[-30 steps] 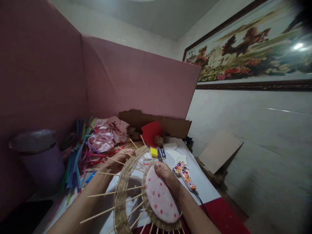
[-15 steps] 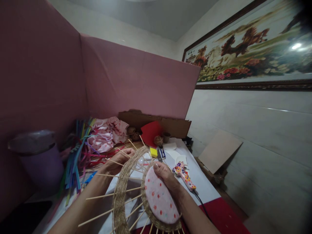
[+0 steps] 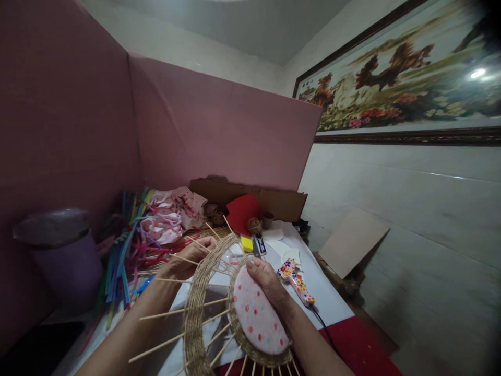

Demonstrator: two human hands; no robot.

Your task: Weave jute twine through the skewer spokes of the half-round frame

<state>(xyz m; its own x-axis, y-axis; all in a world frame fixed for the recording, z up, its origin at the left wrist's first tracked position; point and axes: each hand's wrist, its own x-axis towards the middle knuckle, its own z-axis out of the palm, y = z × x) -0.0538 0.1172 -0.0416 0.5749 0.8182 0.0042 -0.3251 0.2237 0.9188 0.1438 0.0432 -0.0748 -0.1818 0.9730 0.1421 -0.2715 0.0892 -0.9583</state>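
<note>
Between my hands is a round woven piece: thin wooden sticks fan out through a wide outer band of brown twine [image 3: 192, 324]. At its inner end sits a pink fabric-covered disc [image 3: 258, 308] with red dots and a twine rim. My right hand [image 3: 268, 284] is closed on the disc's upper right edge, thumb on the fabric and fingers hidden underneath. My left hand [image 3: 195, 257] is closed at the outer edge of the band, among the upper stick ends. Part of its fingers is hidden behind the band.
A flower-patterned glue gun [image 3: 296, 282] with a black cord lies right of my hands on the white table. Behind are a yellow block [image 3: 246, 244], a twine ball [image 3: 254, 225] and red sheet [image 3: 243, 211]. Coloured strips [image 3: 117, 271], pink cloth [image 3: 168, 214] and a purple bin [image 3: 68, 261] are left.
The woven piece has shifted very slightly to the right at its lower end. Both hands keep their hold in almost the same place.
</note>
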